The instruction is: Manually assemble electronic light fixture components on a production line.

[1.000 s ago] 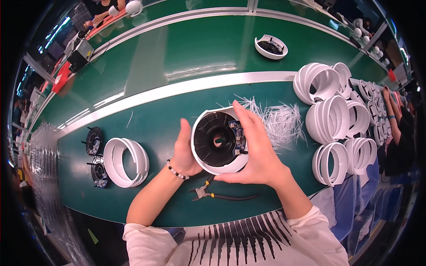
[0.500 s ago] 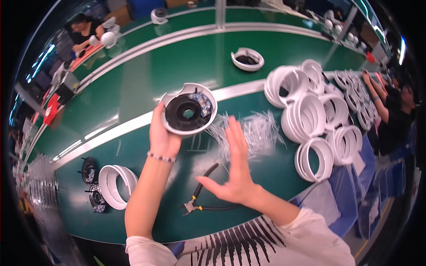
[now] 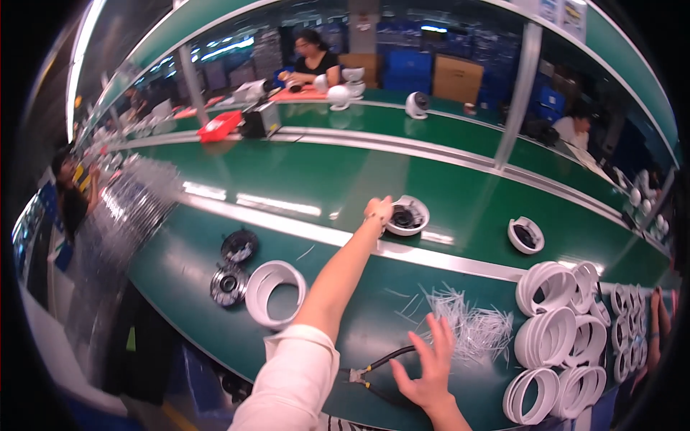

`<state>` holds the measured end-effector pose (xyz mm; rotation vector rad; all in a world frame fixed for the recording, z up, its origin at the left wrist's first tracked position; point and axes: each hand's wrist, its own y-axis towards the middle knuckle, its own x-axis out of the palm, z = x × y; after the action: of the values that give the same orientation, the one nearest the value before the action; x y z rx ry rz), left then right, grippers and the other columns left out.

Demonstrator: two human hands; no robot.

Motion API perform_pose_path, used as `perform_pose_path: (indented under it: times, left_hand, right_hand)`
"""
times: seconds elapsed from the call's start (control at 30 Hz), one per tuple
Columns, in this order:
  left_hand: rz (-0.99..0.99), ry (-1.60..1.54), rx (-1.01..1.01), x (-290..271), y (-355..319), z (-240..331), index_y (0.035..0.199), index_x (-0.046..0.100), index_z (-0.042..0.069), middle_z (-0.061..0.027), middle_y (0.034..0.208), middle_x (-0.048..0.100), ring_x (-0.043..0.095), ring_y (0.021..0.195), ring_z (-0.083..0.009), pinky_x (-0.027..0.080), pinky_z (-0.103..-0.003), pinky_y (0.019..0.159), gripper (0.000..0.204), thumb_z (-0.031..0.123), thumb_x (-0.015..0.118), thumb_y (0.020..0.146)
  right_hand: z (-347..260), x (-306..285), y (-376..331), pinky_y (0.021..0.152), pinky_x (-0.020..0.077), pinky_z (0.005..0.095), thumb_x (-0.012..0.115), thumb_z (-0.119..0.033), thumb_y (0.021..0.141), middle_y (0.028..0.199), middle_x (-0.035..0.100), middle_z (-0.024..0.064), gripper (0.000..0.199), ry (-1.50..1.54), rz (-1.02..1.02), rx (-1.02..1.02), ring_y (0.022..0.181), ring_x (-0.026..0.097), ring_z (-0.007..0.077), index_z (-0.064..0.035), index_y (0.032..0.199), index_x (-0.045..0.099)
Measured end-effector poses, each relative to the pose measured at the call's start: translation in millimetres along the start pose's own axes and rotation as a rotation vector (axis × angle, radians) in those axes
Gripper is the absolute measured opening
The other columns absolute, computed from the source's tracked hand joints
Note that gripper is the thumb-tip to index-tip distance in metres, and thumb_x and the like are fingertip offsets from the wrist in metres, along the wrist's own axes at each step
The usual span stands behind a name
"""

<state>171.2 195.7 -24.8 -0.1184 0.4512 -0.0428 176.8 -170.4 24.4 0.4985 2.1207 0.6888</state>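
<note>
Two white dome housings (image 3: pixel 406 215) on the belt, one at my left hand (image 3: pixel 379 210). One loose white ring (image 3: pixel 275 293), two black round parts (image 3: pixel 239 246). One pair of cutters (image 3: pixel 381 363); stacked rings (image 3: pixel 553 316) too many to count.

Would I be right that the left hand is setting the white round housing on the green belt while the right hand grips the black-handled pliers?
Not quite. In the head view the right hand is open with fingers spread, beside the black-handled pliers, not gripping them. The rest holds: the left hand is at the white round housing on the green belt.
</note>
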Motion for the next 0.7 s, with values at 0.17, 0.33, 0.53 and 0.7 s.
perform_pose_path:
  times: [0.17,0.33,0.53,0.7]
  left_hand:
    - [-0.309,0.513,0.815,-120,-63,42,0.111,0.046,0.0,-0.0198,0.112,0.049,0.046,0.105,-0.0319,0.037,-0.035,0.09,0.043,0.015,0.048,0.071]
    - [-0.616,0.741,0.697,-246,-136,14,0.116,0.043,0.002,-0.019,0.115,0.046,0.046,0.105,-0.0292,0.036,-0.032,0.09,0.056,0.012,0.055,0.063]
    - [-0.391,0.802,0.729,-277,-148,-63,0.102,0.053,0.002,-0.0175,0.094,0.057,0.053,0.089,-0.0311,0.042,-0.036,0.078,0.038,0.011,0.061,0.066]
    - [-0.252,0.822,0.801,-288,-150,-62,0.086,0.057,0.003,-0.0174,0.069,0.056,0.056,0.067,-0.0323,0.044,-0.038,0.061,0.015,0.005,0.051,0.073]
  right_hand:
    - [-9,-17,2,0.093,0.0244,0.0488,0.066,-0.014,0.058,0.122,0.036,0.023,0.047,-0.013,0.006,-0.031,0.115,0.029,0.0427,-0.0034,0.102,0.051]
    - [-26,-33,8,0.093,0.0258,0.0489,0.06,-0.015,0.068,0.118,0.041,0.0246,0.037,-0.018,0.065,-0.105,0.111,0.036,0.0406,-0.0011,0.101,0.053]
    - [-30,-28,6,0.092,0.0268,0.0488,0.06,-0.014,0.068,0.12,0.039,0.0243,0.038,0.048,0.046,-0.161,0.111,0.036,0.0407,-0.0038,0.103,0.052]
    - [-29,-27,8,0.092,0.0274,0.0476,0.059,-0.012,0.068,0.12,0.04,0.0232,0.036,-0.016,0.037,-0.162,0.111,0.037,0.0395,-0.0055,0.102,0.053]
